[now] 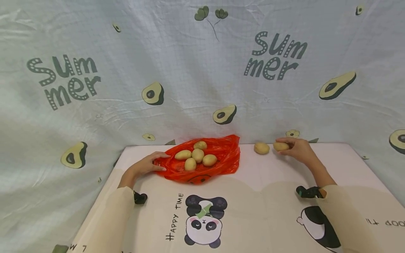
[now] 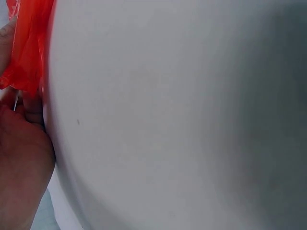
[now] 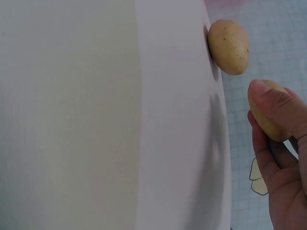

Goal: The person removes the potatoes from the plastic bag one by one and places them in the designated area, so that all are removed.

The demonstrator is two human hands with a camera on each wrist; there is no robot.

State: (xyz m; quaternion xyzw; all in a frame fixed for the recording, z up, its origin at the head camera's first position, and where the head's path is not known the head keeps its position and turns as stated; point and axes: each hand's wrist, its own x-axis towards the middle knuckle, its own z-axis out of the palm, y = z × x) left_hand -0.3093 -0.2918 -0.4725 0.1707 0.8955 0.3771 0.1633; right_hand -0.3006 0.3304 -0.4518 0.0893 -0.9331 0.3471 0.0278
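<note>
A red plastic bag (image 1: 226, 154) lies spread open at the back of the table, with several potatoes (image 1: 198, 155) grouped in it. My left hand (image 1: 147, 164) holds the left edge of this bag between thumb and fingers; in the left wrist view, red film (image 2: 31, 52) runs past the fingers, partly out of frame. Over to the right, my right hand (image 1: 299, 149) pinches a potato (image 3: 268, 112) between thumb and fingers, near the table's back edge. Just left of it, another potato (image 1: 261, 148) rests on the table, a small gap apart from the held one.
The table (image 1: 253, 211) has a pale cloth printed with pandas and lettering. Right behind its back edge hangs a light curtain (image 1: 190, 70) with avocado prints. Dark wrist devices (image 1: 308, 192) sit at both sleeves.
</note>
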